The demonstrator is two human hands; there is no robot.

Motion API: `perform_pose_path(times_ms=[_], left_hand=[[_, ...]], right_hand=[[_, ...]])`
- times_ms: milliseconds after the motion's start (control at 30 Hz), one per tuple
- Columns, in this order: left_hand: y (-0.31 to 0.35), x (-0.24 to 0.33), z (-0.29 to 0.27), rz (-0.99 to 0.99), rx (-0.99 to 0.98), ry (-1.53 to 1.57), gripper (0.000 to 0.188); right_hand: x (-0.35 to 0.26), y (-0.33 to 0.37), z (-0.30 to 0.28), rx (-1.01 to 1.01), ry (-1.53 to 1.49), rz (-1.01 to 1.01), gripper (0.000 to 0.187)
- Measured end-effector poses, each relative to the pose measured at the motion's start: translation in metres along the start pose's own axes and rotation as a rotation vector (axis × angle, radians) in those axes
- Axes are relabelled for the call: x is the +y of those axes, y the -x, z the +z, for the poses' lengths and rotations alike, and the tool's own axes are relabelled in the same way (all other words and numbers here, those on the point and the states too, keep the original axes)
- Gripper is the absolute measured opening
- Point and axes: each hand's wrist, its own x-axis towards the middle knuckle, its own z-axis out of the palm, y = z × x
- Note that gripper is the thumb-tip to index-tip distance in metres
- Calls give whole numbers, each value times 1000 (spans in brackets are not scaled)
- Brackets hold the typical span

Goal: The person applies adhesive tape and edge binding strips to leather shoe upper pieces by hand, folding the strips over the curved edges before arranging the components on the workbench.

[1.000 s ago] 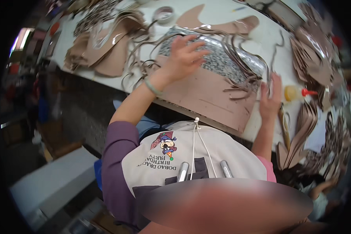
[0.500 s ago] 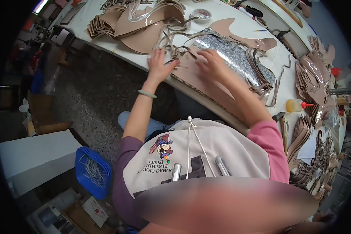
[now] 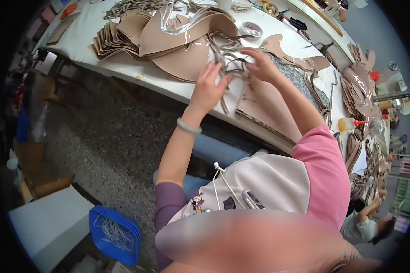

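Observation:
A loose tangle of thin brown-grey strips (image 3: 234,60) lies on the white table between my hands. My left hand (image 3: 208,86) is at its left side, fingers stretched out against the strips and thumb apart. From the right, my right hand (image 3: 263,66) reaches over the tangle with bent, parted fingers; its fingertips are among the strips. Below my right hand and forearm, a flat brown board (image 3: 266,107) lies at the table's front edge. Just left of the tangle are large curved tan sheet pieces (image 3: 182,59), with a clear shiny band over the upper one.
A fanned stack of tan pieces (image 3: 116,38) is at the far left. Beyond the hands sit a tape roll (image 3: 251,29) and a grey speckled slab (image 3: 296,77). A yellow bottle with a red nozzle (image 3: 348,123) stands right. Blue baskets (image 3: 116,234) are lower left; another person (image 3: 364,225) is lower right.
My view has shifted. Both hands have moved off the board to the strips at its far left end, and the strips now lie bunched between them.

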Motion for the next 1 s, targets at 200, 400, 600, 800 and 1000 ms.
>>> perform_pose_path(times_ms=[200, 400, 600, 800, 1000], left_hand=[[17, -24, -102, 194, -80, 256, 36], [108, -72, -235, -274, 57, 197, 31], [320, -10, -335, -1173, -36, 102, 41], [381, 85, -367, -1407, 244, 834, 38], [315, 32, -464, -1336, 299, 679, 38]], right_hand=[[-106, -28, 16, 101, 197, -171, 37], [-170, -68, 41, -54, 220, -242, 32], [-322, -97, 83, -786, -282, -109, 33], [-416, -157, 135, -1155, -150, -382, 31], [-472, -233, 188, -1131, -214, -421, 31]])
